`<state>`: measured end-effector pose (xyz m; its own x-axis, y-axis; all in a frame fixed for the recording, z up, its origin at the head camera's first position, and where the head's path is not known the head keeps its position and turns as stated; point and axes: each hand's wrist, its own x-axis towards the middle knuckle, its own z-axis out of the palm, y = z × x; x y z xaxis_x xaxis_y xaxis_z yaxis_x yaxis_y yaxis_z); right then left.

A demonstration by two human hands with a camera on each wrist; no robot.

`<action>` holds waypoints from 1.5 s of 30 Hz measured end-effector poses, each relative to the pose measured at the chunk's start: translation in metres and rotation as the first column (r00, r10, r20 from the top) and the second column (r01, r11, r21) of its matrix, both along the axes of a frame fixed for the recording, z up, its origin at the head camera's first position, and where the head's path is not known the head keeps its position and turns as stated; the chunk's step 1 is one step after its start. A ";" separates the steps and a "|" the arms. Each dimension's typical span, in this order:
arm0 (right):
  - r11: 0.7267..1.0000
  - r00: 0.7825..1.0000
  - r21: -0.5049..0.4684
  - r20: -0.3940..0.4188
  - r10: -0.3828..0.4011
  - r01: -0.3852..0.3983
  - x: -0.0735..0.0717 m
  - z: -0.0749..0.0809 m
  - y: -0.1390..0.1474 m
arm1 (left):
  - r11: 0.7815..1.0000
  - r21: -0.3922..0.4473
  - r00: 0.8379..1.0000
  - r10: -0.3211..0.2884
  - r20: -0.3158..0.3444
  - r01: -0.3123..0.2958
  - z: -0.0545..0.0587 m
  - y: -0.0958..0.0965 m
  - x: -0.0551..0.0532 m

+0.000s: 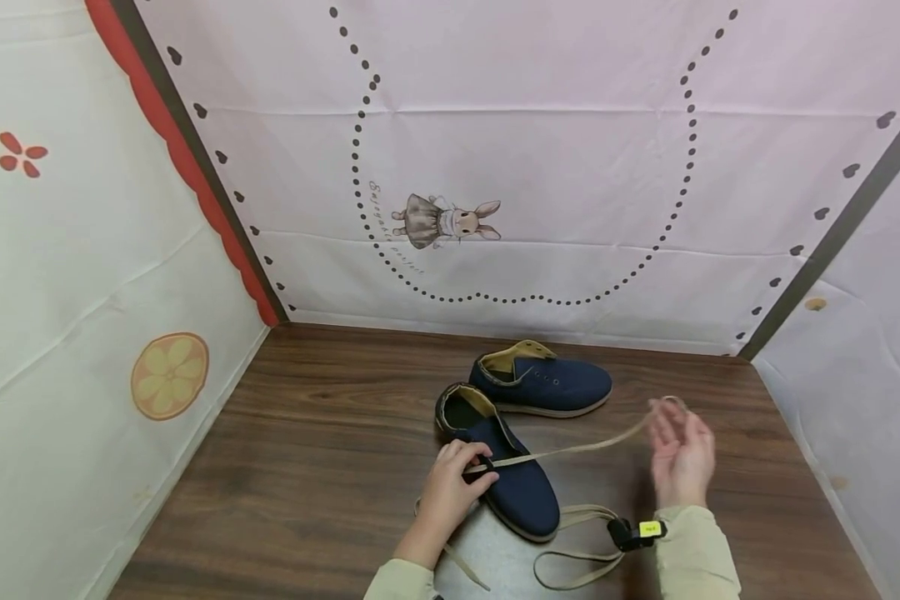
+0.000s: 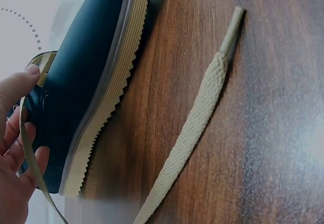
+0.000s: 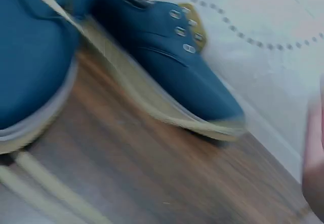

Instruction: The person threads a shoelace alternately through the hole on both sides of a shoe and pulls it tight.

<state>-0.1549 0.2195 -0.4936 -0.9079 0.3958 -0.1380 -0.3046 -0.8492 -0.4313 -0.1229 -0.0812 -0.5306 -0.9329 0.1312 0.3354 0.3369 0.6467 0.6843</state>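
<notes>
A navy shoe (image 1: 525, 496) with a tan-edged sole lies angled on the table, toe toward the near right. My left hand (image 1: 446, 492) grips its lacing flap, thumb and fingers at the eyelets. From there a flat beige shoelace (image 1: 585, 448) stretches rightward to my right hand (image 1: 682, 458), which is raised palm up and holds it near a small curl at its end. In the left wrist view, the lace crosses the left fingers (image 2: 28, 133). Motion blurs the right hand, and the right wrist view catches only its edge.
Behind stands a second navy shoe (image 1: 570, 385), its eyelets (image 3: 180, 31) unlaced. Loops of beige lace (image 1: 577, 557) lie on the table by the near shoe's toe. A lace end with a hard tip (image 2: 233, 29) lies left of it. White printed cloth walls (image 1: 540, 167) enclose the wooden table.
</notes>
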 end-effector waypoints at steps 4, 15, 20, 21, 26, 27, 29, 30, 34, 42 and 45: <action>0.800 0.896 0.421 0.079 0.438 -0.428 0.006 -0.007 -0.036 | 1.000 0.005 1.000 0.004 0.006 -0.004 -0.001 -0.002 0.000; -0.105 0.762 0.876 0.465 0.450 -0.471 0.016 -0.013 -0.123 | 1.000 0.012 1.000 -0.024 0.003 0.024 0.000 -0.004 0.000; 0.323 0.800 0.768 0.379 0.465 -0.552 0.016 -0.002 -0.113 | 0.999 0.017 0.999 -0.032 -0.003 0.032 0.003 -0.003 0.001; 0.347 0.797 0.761 0.352 0.490 -0.549 0.015 -0.002 -0.112 | 1.000 0.010 1.000 -0.022 -0.009 0.022 0.005 -0.003 0.001; 0.249 0.696 0.780 0.304 0.650 -0.573 0.014 -0.004 -0.107 | 0.994 -0.098 0.995 0.030 -0.100 -0.040 0.013 0.002 -0.001; 0.238 0.684 0.781 0.303 0.663 -0.577 0.014 -0.004 -0.106 | 0.993 -0.112 0.992 0.033 -0.124 -0.047 0.015 0.004 -0.001; 0.246 0.696 0.777 0.314 0.646 -0.579 0.015 -0.004 -0.106 | 0.992 -0.117 0.985 0.016 -0.171 -0.036 0.018 0.006 -0.003; 0.261 0.714 0.775 0.320 0.623 -0.575 0.016 -0.004 -0.107 | 0.994 -0.105 0.983 0.005 -0.186 -0.025 0.019 0.008 -0.003; 0.316 0.778 0.776 0.329 0.535 -0.545 0.018 -0.004 -0.109 | 0.999 -0.040 0.972 -0.046 -0.232 0.037 0.021 0.013 -0.005; 0.295 0.801 0.798 0.346 0.488 -0.525 0.018 -0.002 -0.109 | 0.941 0.232 0.956 -0.195 -0.220 0.245 0.032 0.017 -0.013; 0.310 0.847 0.824 0.331 0.417 -0.475 0.015 -0.002 -0.106 | 0.861 0.418 0.957 -0.251 -0.144 0.289 0.038 0.017 -0.015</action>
